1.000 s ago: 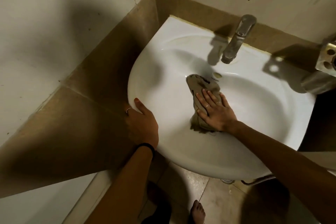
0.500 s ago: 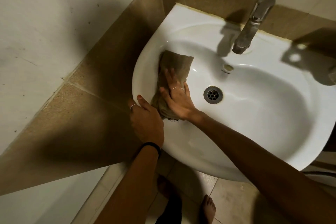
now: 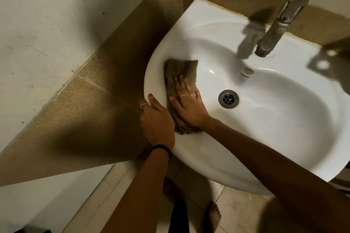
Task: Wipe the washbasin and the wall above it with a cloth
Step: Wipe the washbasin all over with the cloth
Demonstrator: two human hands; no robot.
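Head view, looking down into a white washbasin (image 3: 265, 138) set in a tiled corner. Right hand (image 3: 188, 103) flat, fingers straight and slightly spread, palm pressing a brown cloth (image 3: 180, 71) against the basin's inner left slope. Cloth folded, reaching beyond the fingertips toward the far rim and bunched under the heel of the palm. Left hand (image 3: 157, 121) just beside the right, on its outer side, gripping the basin's rim with thumb on top and fingers curled under the edge out of sight; ring on one finger, dark band (image 3: 162, 149) at the wrist. Drain (image 3: 228, 98) just to the right of the right hand, apart from the cloth. Metal tap (image 3: 280, 26) well beyond the fingertips, at the back edge. Wall (image 3: 56, 24) to the left of both hands, pale above, tan tile lower down. Bare feet (image 3: 214, 215) on the floor below the forearms.
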